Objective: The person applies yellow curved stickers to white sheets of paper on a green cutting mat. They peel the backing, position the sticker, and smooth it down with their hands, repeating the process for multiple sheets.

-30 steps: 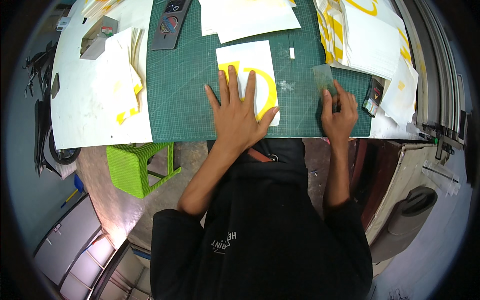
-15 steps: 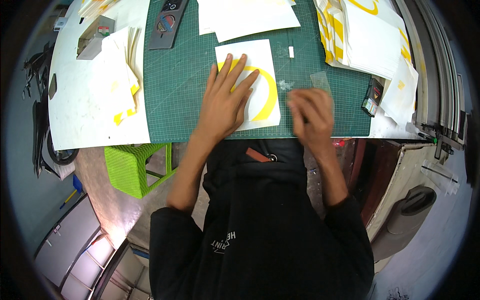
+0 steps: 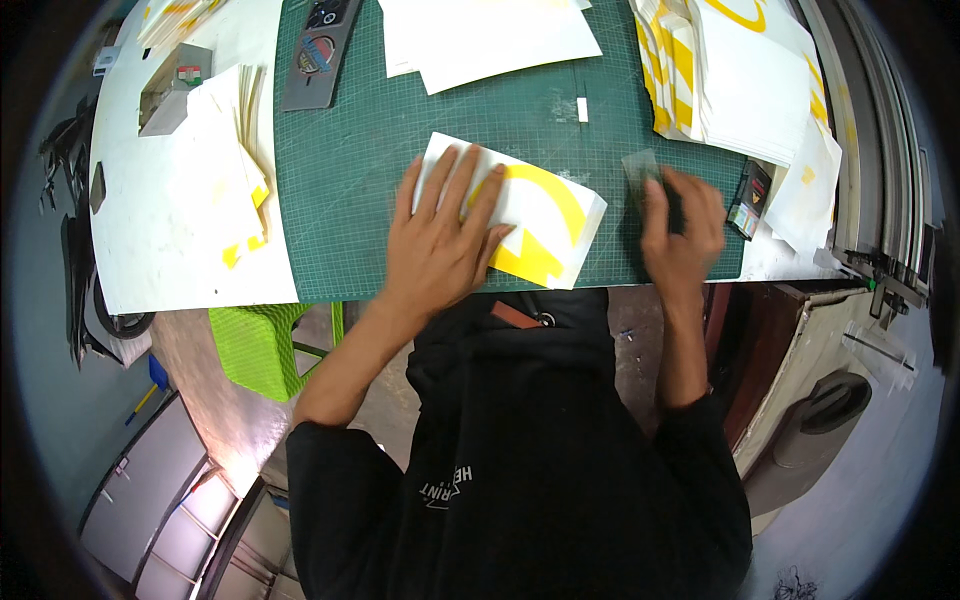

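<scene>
Under the flattened left grip, paper could be skewed by uneven pressure; whether clear plastic is held by the curled right grip cannot be told.

Yellow-printed white paper slants; translucent piece lies rightward.

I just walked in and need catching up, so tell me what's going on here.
A person's left hand lies spread on a white-and-yellow paper piece, set askew on a green cutting mat. The right hand has its fingertips at a small clear sheet; whether it is gripped is unclear. A paper stack sits beyond, to the right.
</scene>
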`<state>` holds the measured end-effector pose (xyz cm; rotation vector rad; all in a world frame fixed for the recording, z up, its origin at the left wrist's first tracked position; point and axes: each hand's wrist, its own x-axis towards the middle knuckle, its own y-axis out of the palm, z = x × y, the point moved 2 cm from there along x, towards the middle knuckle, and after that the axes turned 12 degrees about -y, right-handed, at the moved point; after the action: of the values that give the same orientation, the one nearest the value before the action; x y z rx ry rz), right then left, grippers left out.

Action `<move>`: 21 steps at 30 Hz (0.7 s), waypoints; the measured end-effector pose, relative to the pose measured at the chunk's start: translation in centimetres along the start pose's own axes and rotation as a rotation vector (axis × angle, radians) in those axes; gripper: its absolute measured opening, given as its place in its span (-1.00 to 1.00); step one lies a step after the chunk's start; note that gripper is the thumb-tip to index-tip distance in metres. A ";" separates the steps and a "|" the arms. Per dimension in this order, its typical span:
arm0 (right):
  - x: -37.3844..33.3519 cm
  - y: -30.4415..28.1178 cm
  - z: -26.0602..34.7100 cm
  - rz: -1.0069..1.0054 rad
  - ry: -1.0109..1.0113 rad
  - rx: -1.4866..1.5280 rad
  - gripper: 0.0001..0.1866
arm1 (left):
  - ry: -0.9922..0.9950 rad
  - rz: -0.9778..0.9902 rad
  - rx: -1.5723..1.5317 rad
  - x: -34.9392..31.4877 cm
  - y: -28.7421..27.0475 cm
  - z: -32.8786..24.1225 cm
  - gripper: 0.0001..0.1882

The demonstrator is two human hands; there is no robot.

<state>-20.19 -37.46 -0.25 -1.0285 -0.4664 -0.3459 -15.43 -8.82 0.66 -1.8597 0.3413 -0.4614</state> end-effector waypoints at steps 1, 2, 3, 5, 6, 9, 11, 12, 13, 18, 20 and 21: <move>-0.8 -0.6 -0.4 -0.039 0.096 -0.046 -0.74 | 0.102 0.049 -0.014 0.3 0.1 0.7 -0.37; -1.4 -0.8 -0.5 -0.006 0.131 -0.097 -0.71 | 0.110 0.100 -0.013 0.6 0.5 1.3 -0.36; -1.9 -1.0 -0.4 0.027 0.166 -0.149 -0.69 | 0.118 0.152 -0.013 0.8 0.9 1.8 -0.36; -2.8 -1.3 -0.1 0.077 0.156 -0.275 -0.58 | 0.108 0.196 0.001 1.1 1.5 1.8 -0.33; -2.8 -1.2 0.2 0.073 0.168 -0.294 -0.59 | 0.078 0.189 0.018 1.0 1.5 1.6 -0.32; -2.3 -0.9 0.6 0.089 0.229 -0.269 -0.60 | -0.038 0.154 0.043 -0.1 1.2 0.0 -0.30; -2.1 -1.1 0.0 0.137 0.301 -0.158 -0.60 | -0.105 0.129 0.050 -0.5 1.3 -1.0 -0.25; -1.9 -1.1 0.0 0.137 0.285 -0.153 -0.60 | -0.075 0.147 0.088 -0.3 1.4 -1.2 -0.24; -1.7 -1.2 0.0 0.142 0.264 -0.147 -0.60 | -0.051 0.164 0.123 -0.1 1.4 -1.4 -0.22; -0.9 -1.5 -0.2 0.193 0.410 0.083 -0.68 | -0.016 0.145 -0.056 0.4 3.1 -0.6 -0.16; -0.7 -1.2 0.4 0.161 0.480 0.201 -0.73 | -0.037 0.150 -0.096 0.5 3.1 -0.7 -0.14; -0.8 -1.1 0.4 0.141 0.472 0.229 -0.73 | -0.053 0.142 -0.075 0.6 2.9 -0.8 -0.13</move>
<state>-21.49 -37.59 0.33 -0.7209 -0.0058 -0.3859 -15.36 -10.69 -1.78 -1.9015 0.4567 -0.3054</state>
